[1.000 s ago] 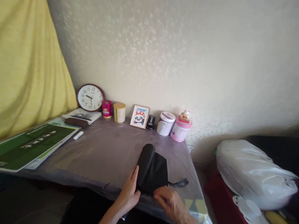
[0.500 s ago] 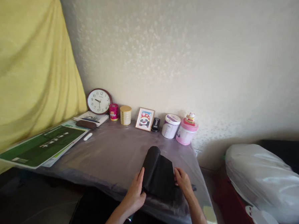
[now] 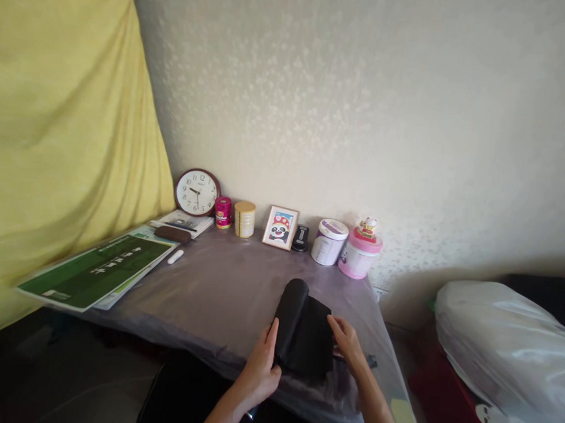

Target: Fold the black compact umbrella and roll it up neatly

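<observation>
A roll of thin black sheet material (image 3: pixel 291 319) is over the near right part of the table, its loose flap (image 3: pixel 314 333) spread to the right. I cannot tell exactly what kind of sheet it is. My left hand (image 3: pixel 261 365) is closed around the lower left side of the roll, thumb towards me. On the other side, my right hand (image 3: pixel 346 338) pinches the right edge of the flap between thumb and fingers. A small dark item, partly hidden, lies under my right wrist.
Along the wall stand a clock (image 3: pixel 198 192), a pink can (image 3: pixel 223 213), a yellow-lidded can (image 3: pixel 244 219), a panda picture frame (image 3: pixel 280 227), a black stapler-like item (image 3: pixel 300 238) and two tubs (image 3: pixel 329 244). Green boards (image 3: pixel 104 271) lie left; a white plastic bag (image 3: pixel 502 349) sits right.
The view has shifted slightly left, so everything appears further right. My right hand has risen slightly along the flap's edge; my left hand keeps its hold on the roll.
</observation>
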`<action>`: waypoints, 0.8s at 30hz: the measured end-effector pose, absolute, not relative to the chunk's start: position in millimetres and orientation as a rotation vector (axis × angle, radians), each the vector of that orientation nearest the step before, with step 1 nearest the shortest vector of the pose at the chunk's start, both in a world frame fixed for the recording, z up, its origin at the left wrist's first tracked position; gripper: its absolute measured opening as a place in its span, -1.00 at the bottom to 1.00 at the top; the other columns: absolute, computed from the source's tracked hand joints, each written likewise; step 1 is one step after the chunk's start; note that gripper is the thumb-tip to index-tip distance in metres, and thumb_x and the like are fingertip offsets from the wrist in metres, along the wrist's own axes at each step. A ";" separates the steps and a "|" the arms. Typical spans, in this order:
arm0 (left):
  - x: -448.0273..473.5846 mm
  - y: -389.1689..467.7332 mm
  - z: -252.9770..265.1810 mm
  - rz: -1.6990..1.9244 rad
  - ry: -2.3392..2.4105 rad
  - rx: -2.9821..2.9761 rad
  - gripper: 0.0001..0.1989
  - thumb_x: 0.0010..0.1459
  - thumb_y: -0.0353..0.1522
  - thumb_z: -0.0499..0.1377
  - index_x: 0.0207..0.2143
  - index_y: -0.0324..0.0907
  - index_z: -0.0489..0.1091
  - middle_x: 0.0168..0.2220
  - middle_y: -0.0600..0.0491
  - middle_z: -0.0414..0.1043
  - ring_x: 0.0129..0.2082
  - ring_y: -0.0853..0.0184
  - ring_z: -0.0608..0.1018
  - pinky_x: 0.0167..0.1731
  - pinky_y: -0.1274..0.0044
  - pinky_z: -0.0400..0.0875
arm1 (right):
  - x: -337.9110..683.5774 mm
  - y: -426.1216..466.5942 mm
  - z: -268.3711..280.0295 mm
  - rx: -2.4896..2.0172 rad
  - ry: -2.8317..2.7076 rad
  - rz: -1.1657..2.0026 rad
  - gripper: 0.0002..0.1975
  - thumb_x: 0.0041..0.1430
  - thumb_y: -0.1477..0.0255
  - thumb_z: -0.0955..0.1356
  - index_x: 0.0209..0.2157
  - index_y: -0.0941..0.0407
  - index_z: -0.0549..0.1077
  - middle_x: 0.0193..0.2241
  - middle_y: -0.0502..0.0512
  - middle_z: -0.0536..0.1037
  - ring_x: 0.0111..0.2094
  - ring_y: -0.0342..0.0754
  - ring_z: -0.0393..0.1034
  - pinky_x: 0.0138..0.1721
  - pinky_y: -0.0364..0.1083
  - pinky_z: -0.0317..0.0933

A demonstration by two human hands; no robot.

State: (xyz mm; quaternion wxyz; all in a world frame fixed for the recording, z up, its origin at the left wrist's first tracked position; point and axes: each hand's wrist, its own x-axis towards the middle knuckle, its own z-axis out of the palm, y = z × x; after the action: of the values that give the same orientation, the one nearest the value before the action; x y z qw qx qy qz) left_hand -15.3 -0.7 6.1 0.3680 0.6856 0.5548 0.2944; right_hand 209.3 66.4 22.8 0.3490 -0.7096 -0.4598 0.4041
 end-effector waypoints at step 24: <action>-6.1 -2.3 1.1 0.687 1.550 1.816 -0.07 -0.24 -0.64 -0.01 0.24 -0.33 -0.30 0.26 -0.14 -0.14 0.25 0.29 0.02 0.19 0.56 -0.07 | 137.5 105.2 41.4 -1.404 -1.298 0.969 -0.58 -0.08 0.16 0.32 -0.26 0.19 0.44 -0.61 -0.02 0.45 -0.64 -0.14 0.28 -0.67 -0.20 0.10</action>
State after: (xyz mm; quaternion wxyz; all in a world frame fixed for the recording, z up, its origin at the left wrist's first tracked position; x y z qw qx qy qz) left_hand -6.1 -2.3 1.1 0.3226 0.6919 0.5905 0.2616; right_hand 137.5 105.2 41.4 0.4784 -0.5750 -0.5318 0.3971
